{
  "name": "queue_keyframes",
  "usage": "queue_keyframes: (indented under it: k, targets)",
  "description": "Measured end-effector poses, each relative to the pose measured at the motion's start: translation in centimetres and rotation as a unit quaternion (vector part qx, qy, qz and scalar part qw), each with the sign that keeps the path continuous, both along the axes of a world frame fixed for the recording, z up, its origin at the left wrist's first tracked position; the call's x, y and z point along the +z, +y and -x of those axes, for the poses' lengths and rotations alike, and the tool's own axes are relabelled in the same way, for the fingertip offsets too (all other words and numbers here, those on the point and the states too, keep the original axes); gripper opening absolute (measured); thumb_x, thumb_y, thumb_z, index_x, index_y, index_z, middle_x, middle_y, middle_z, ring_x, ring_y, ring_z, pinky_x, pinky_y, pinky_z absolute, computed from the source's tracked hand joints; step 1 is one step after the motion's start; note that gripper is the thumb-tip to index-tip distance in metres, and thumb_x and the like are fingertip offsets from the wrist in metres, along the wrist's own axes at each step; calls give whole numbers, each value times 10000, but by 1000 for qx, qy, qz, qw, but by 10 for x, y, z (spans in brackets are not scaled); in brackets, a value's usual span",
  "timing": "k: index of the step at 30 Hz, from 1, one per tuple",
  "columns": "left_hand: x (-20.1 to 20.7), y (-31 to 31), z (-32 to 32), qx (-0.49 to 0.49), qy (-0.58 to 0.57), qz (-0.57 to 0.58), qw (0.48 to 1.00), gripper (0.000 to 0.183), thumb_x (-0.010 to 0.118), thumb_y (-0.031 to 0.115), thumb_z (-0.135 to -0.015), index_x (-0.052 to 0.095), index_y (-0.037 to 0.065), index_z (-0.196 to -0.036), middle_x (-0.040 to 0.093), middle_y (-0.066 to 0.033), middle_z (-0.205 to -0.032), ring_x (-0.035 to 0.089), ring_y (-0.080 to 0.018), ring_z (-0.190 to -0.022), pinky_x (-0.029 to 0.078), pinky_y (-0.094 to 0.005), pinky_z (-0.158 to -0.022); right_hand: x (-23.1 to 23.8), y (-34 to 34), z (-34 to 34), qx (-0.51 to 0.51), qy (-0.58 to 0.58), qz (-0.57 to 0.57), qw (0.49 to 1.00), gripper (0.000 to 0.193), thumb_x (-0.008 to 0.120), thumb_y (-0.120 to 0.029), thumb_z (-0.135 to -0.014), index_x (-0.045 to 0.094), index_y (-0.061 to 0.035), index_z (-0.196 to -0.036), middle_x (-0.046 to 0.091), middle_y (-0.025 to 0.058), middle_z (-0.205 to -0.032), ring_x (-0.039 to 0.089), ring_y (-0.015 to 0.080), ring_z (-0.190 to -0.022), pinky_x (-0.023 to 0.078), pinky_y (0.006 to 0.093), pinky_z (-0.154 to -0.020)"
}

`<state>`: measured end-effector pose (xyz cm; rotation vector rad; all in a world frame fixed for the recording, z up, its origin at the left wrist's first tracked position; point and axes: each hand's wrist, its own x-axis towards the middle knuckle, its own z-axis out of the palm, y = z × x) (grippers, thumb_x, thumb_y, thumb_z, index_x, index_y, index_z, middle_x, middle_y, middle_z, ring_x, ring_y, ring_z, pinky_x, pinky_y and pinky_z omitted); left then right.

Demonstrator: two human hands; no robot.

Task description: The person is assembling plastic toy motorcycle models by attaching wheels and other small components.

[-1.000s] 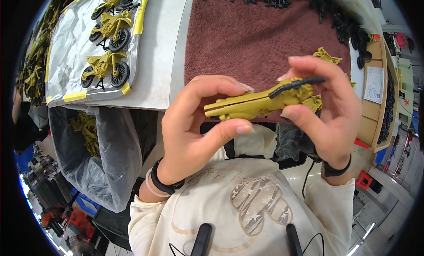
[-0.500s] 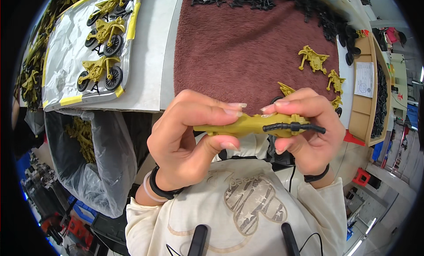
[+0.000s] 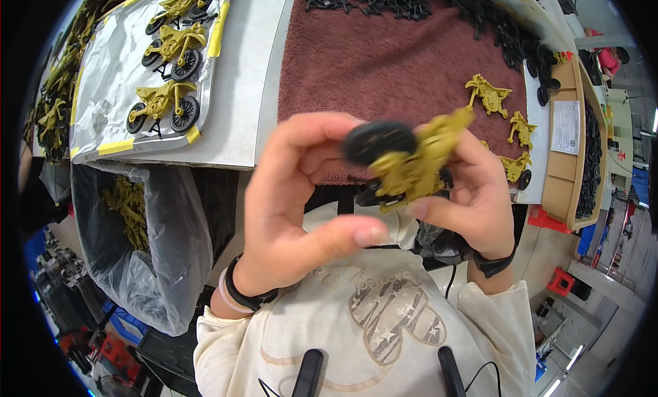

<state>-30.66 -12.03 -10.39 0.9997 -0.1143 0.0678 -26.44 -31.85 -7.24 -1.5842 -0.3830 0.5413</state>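
Observation:
Above my lap I hold a mustard-yellow toy motorcycle [image 3: 418, 164], tilted and slightly blurred by motion. A black spoked wheel [image 3: 378, 142] on it faces up toward the left. My right hand [image 3: 480, 205] grips the body from the right, with its thumb on the near side and its fingers behind. My left hand [image 3: 288, 198] is open at the wheel's left, thumb and forefinger spread wide. The forefinger's tip passes behind the wheel, so whether it touches cannot be seen. Some dark parts show beneath the yellow body.
Finished-looking toy motorcycles [image 3: 164, 102] stand on a foil-covered tray [image 3: 103, 88] at the left. Yellow bodies [image 3: 488, 95] lie on a brown towel [image 3: 370, 68], with black parts [image 3: 370, 1] heaped behind. A cardboard box [image 3: 565, 164] is at right; a lined bin [image 3: 175, 225] sits at lower left.
The toy motorcycle has turned from lying lengthwise between both hands to tilted with a wheel showing. My left hand has let go of its end and opened; my right hand still holds it.

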Motion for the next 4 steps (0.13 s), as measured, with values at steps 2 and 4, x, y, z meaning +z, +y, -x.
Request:
queue_keyframes:
  k: [2, 4]
  targets:
    - [-18, 10, -3, -50, -112, -193, 974, 662, 832, 116, -737, 470, -20, -1274, 556, -146, -1227, 586, -223, -1107, 450, -335, -995, -5, 0, 7, -70, 62, -95, 991, 492, 707, 104, -761, 560, 23, -1223, 629, 77, -1153, 598, 179, -1103, 457, 334, -992]
    - [-24, 9, 0, -49, -130, -247, 959, 694, 830, 139, -746, 455, 5, -1313, 554, -153, -1234, 567, -240, -1140, 449, -340, -997, -14, -7, 0, 17, -26, -60, 998, 646, 748, 49, -722, 495, 1, -1315, 516, 201, -1347, 553, 300, -1210, 439, 374, -1040]
